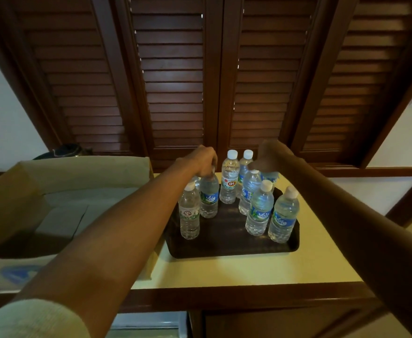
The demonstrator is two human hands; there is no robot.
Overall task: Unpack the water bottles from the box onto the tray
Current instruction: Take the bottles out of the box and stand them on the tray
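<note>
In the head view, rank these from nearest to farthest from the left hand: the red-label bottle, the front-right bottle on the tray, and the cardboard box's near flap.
1. Red-label bottle: just right of the left hand, at the tray's back.
2. Front-right bottle: at the tray's near right corner.
3. Box's near flap: far left and toward the camera.

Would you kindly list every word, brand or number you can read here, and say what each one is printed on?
"Vaig": blue label of the bottle under the left hand.
"Vaig": blue labels of the two front right bottles.
"O1" or similar: red mark on the rear bottle.
Front left bottle's label and the box's blue print: unreadable.
</note>
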